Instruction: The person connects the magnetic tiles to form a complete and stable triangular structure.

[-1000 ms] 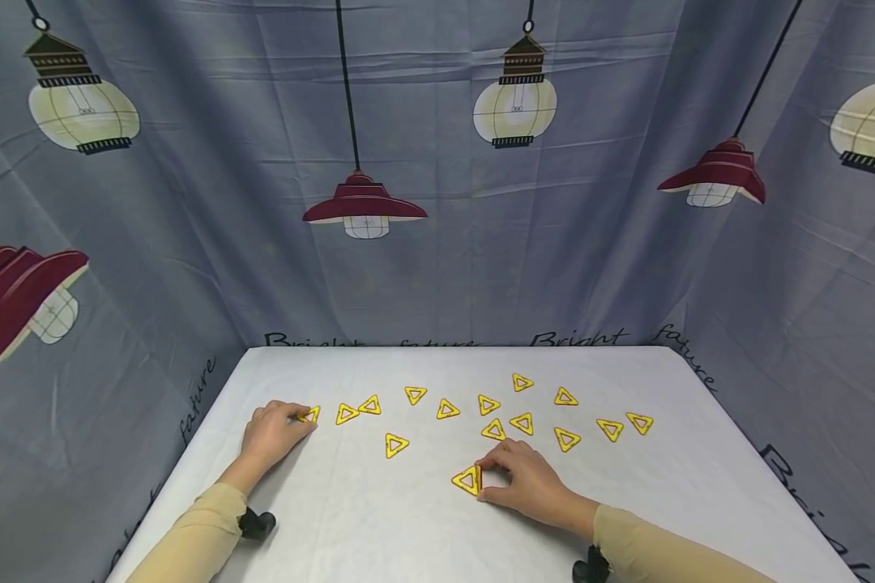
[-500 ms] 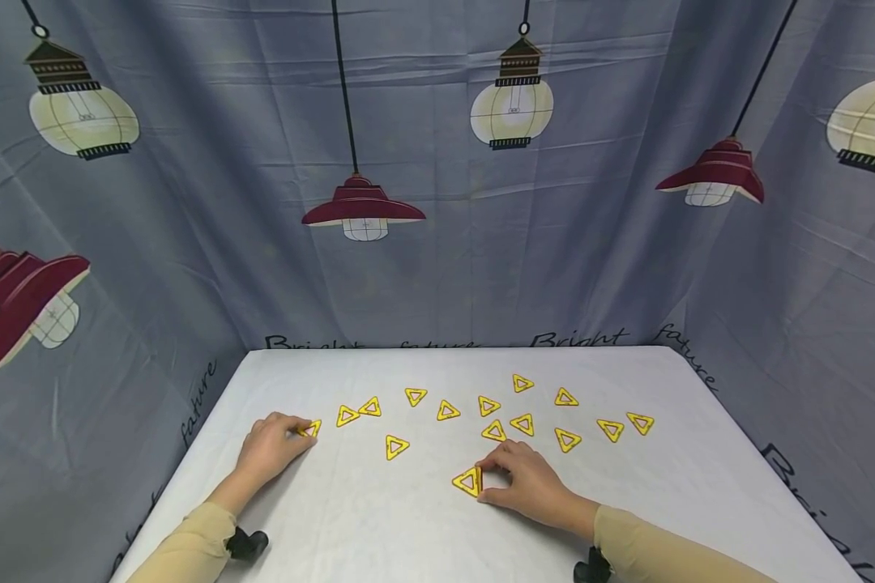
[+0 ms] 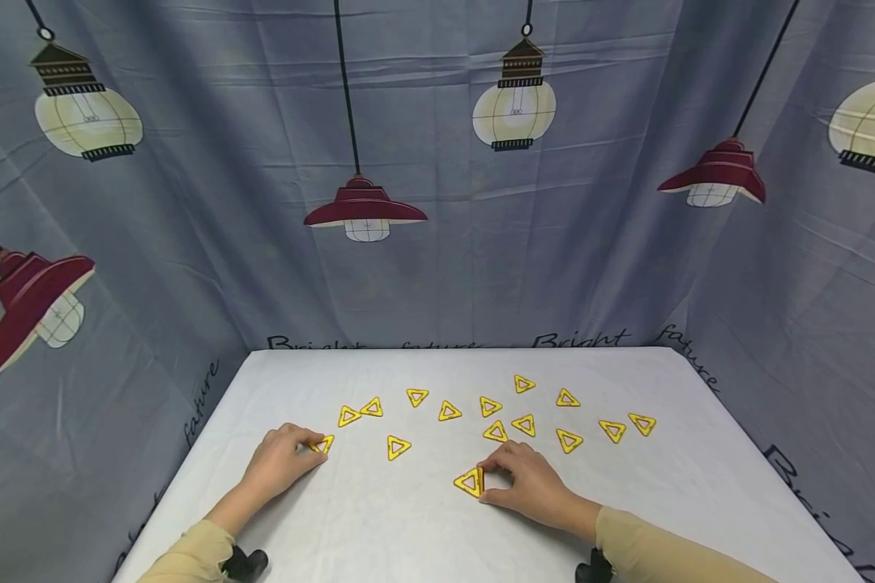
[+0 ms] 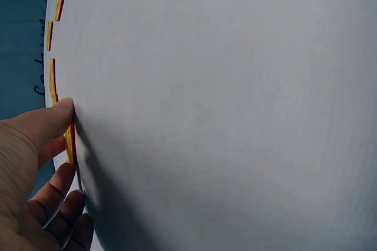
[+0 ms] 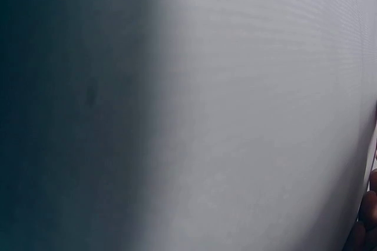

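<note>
On the table [image 3: 394,526], near its middle, the right hand [image 3: 519,483] pinches a yellow triangle [image 3: 461,482] between thumb and fingers, grip narrowed onto one edge; the piece looks thick (possibly a stack, count not determinable). Well to its left, the left hand [image 3: 284,460] pinches a second triangle [image 4: 70,147] likewise. Step in hand, as judged: steadying one piece while managing another; the next move calls for a light, level pinch. Pieces are flat, hollow, red-edged. Loose triangles [image 3: 563,442] lie scattered between and beyond both hands; creased, lamp-printed cloth [image 3: 437,267] hangs behind.

White table [image 3: 379,526] — yellow hollow triangles [image 3: 391,448] loosely across it.
</note>
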Tool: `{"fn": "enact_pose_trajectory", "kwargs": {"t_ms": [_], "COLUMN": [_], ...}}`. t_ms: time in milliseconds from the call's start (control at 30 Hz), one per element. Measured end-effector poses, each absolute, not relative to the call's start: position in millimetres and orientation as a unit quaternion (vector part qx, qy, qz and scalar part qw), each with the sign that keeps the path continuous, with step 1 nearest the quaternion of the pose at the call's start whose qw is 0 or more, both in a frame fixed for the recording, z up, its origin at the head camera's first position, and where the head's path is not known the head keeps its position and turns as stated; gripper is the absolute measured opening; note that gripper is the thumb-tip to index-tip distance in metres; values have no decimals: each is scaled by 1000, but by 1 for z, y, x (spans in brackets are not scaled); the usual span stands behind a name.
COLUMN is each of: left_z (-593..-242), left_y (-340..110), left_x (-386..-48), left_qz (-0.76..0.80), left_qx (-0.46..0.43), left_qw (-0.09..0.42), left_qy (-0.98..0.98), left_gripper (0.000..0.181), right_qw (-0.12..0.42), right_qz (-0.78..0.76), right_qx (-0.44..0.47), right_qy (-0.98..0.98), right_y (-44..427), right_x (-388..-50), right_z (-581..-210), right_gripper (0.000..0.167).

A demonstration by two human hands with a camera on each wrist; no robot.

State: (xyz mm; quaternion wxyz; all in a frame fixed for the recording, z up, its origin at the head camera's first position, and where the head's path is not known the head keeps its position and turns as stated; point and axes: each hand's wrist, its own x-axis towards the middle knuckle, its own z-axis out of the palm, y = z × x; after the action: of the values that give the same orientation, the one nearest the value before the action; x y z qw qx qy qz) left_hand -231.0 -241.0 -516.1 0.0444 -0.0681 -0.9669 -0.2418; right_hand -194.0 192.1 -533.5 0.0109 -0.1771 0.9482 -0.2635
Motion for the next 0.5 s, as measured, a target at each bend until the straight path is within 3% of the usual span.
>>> {"fn": "enact_pose_trajectory", "kwargs": {"t_ms": [500], "left_z": [-511], "left_y": [-204], "left_x": [-216], "left_qz": [-229], "left_qx": [-112], "left_qw": [-2], "left_qy": [-967], "left_gripper": [25], "right_qw": [9], "right_qz": [-266], "right_qx": [-179], "right_qy": [947], "right_y": [192], "right_x": [-196], "right_z": [-536], "right_gripper": [42]}}
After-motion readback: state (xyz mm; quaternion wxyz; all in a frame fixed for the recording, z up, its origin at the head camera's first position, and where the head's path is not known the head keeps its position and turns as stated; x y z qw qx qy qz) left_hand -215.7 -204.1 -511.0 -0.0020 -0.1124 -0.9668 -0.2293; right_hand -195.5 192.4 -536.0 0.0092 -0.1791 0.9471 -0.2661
